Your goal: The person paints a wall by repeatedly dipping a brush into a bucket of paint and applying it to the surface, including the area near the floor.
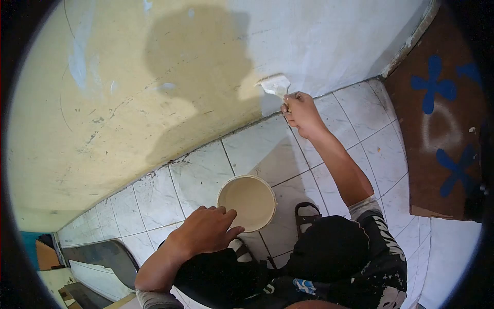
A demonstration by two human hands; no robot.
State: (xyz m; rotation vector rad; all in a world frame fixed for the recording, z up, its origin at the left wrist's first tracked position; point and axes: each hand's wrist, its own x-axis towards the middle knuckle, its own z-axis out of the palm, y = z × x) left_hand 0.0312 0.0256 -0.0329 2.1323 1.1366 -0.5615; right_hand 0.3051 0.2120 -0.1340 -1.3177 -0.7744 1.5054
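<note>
My right hand (302,114) is closed on the handle of a paint brush (276,85), whose wide white head and bristles are against the lower wall, where yellow paint meets white. A round bucket (249,203) of pale, cream-coloured paint stands on the tiled floor between me and the wall. Beside its lower left rim is my left hand (207,230), palm down with the fingers loosely curved; what is under the fingers is hidden.
The wall (118,113) is yellow at left and white at right. A brown panel (447,118) with blue shapes stands at right. At lower left lies a dark-rimmed, mirror-like object (103,262). My sandalled feet are close to the bucket.
</note>
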